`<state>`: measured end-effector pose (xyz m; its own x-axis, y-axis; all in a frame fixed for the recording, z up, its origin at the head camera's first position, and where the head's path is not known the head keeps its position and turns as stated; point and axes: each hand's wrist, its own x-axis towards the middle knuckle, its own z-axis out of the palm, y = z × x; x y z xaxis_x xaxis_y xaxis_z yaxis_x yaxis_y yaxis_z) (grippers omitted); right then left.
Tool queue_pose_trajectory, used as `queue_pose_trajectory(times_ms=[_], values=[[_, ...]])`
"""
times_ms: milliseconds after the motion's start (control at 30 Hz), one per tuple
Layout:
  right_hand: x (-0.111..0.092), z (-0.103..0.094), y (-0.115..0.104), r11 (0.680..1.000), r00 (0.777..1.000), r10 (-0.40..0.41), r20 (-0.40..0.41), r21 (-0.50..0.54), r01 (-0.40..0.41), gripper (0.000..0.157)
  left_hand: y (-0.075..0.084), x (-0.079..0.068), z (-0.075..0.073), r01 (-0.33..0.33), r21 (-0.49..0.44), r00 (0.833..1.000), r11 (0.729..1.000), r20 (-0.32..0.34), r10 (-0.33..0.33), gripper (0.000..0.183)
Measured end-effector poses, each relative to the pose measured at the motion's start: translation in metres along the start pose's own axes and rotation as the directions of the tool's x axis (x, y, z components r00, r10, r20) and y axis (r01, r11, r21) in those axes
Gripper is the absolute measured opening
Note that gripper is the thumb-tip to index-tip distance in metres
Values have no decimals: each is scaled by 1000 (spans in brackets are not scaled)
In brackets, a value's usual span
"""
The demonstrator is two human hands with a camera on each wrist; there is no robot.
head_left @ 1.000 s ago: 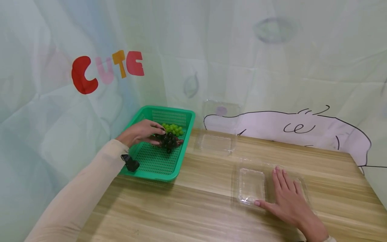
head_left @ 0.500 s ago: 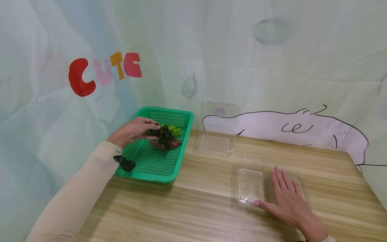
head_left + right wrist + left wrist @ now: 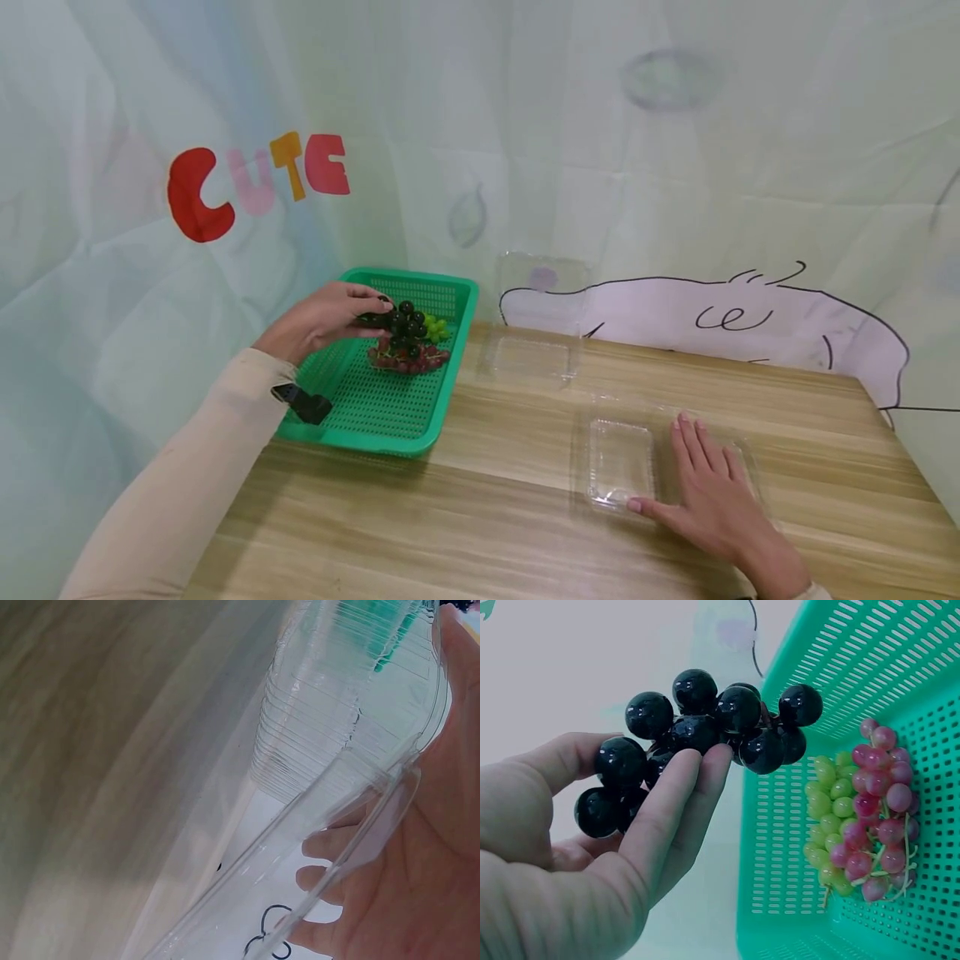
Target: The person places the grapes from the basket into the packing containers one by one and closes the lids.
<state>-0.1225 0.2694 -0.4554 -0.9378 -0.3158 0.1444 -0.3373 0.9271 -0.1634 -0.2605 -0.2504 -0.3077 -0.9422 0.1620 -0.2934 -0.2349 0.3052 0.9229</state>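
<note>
- And there were the black grapes (image 3: 407,323), up in the left hand (image 3: 324,321), over the far half of the green basket (image 3: 450,383), by the look of it!
- Thumb and fingers were parted just the bunch's width and pinched its left end, the gap filled with fruit; no daylight to spare there.
- The key line: from those fingertips the bunch reached out towards the basket's right rim, so its free end pointed away from the palm.
- Its long axis, what a pose! Side to side across the basket, the free end sagging a little towards the person in the head view; in the left wrist view it stood clear of the other fruit.
- Below, inside the basket, the red grapes (image 3: 408,360) sat beside the green grapes (image 3: 437,328), untouched by either hand.
- Nearer hand? The left, no contest. The right hand (image 3: 716,504) was well apart, right of the basket, fingers straight and spread, gripping nothing, flat on one half of an opened clear box (image 3: 622,458).
- Just off the basket's far right side, another clear box (image 3: 532,358) stood open, its lid upright; how high the black bunch hung above the basket floor, I couldn't tell.
</note>
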Motion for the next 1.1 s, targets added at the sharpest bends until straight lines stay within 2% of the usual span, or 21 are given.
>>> queue_pose_trajectory(times_ms=[567, 900, 1100], values=[[-2, 2, 0, 1000, 1000, 4, 10, 7, -4, 122, 19, -2, 10, -19, -18, 1000, 1000, 14, 19, 38], [0, 2, 1, 1000, 1000, -4, 2, 6, 4, 122, 28, -3, 17, -31, -15, 999, 999, 27, 31, 43], [1, 1, 2, 1000, 1000, 0, -4, 3, 0, 122, 34, -3, 24, -40, -10, 999, 999, 34, 40, 40]])
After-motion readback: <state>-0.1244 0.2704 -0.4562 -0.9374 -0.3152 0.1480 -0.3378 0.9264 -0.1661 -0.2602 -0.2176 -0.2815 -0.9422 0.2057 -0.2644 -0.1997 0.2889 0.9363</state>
